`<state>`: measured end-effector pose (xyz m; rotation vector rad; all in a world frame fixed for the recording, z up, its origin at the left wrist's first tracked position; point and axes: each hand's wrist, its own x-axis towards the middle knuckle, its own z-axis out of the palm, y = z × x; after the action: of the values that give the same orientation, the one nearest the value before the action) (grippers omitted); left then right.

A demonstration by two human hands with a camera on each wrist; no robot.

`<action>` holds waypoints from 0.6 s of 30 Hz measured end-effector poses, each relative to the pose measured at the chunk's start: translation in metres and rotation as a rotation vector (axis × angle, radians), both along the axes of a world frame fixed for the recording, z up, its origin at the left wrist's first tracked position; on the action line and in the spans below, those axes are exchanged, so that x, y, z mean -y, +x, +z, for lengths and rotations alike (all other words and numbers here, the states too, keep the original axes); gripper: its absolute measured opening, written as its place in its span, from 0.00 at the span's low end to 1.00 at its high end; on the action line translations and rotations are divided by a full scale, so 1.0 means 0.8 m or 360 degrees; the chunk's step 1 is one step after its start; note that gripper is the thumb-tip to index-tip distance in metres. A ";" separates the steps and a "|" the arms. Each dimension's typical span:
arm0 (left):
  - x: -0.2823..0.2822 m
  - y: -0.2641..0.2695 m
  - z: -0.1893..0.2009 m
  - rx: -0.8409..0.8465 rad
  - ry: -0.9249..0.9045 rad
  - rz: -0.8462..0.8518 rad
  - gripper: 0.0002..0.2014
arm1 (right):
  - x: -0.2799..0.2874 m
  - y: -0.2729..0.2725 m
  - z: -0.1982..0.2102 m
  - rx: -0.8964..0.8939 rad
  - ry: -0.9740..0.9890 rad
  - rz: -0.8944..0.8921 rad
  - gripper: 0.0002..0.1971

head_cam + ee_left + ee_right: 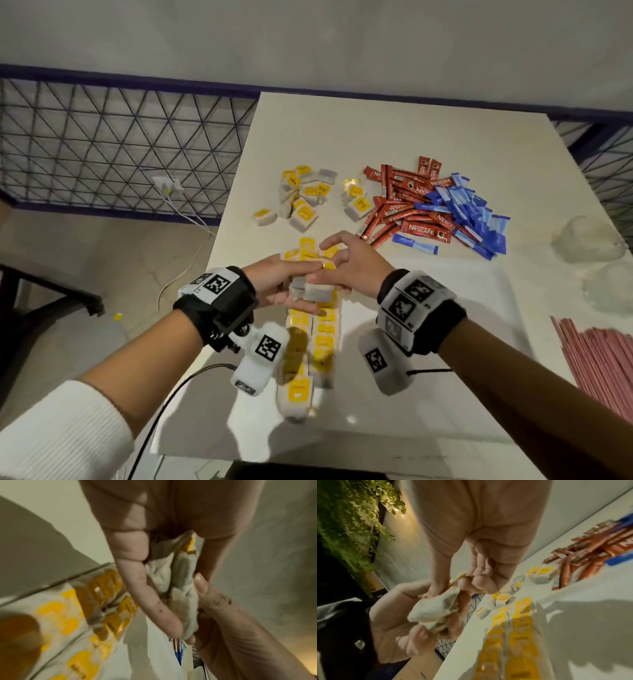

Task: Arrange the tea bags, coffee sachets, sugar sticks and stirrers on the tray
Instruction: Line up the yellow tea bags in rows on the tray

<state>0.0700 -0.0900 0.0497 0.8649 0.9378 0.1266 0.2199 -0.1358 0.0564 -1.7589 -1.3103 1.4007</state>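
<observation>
My left hand (pixel 284 284) cups a small clump of white tea bags (pixel 315 291) with yellow tags, just above the white tray (pixel 428 325). My right hand (pixel 339 267) meets it from the right and pinches one of those bags. In the right wrist view its thumb and fingers pinch the bag's yellow tag (pixel 458 578) over the clump of tea bags (pixel 435 609). In the left wrist view the tea bags (pixel 173 574) sit between both hands. Two rows of tea bags (pixel 322 335) lie on the tray below. Loose tea bags (pixel 298 198), red coffee sachets (pixel 407 205) and blue sugar sticks (pixel 472 216) lie beyond. Pink stirrers (pixel 603 359) lie at the right.
Two clear plastic containers (pixel 585 240) stand at the table's right edge. The table's left edge (pixel 219 240) drops to the floor, where a white cable (pixel 185 212) runs from a wall socket below a wire mesh fence (pixel 120 147).
</observation>
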 end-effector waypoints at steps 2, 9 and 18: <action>0.016 -0.004 -0.009 -0.0018 0.0042 0.0083 0.10 | 0.016 0.001 -0.005 -0.0110 -0.0031 -0.0052 0.23; 0.068 -0.012 -0.021 -0.0041 0.0158 0.0343 0.18 | 0.055 0.003 -0.016 -0.0427 -0.0016 -0.0117 0.08; 0.100 -0.027 -0.033 -0.0183 0.0058 0.0287 0.18 | 0.093 -0.001 -0.036 -0.0470 -0.0145 -0.0196 0.07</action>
<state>0.0485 -0.1701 0.0233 0.8268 1.1242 0.2517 0.2191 -0.2100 0.0277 -1.5857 -0.9803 1.5983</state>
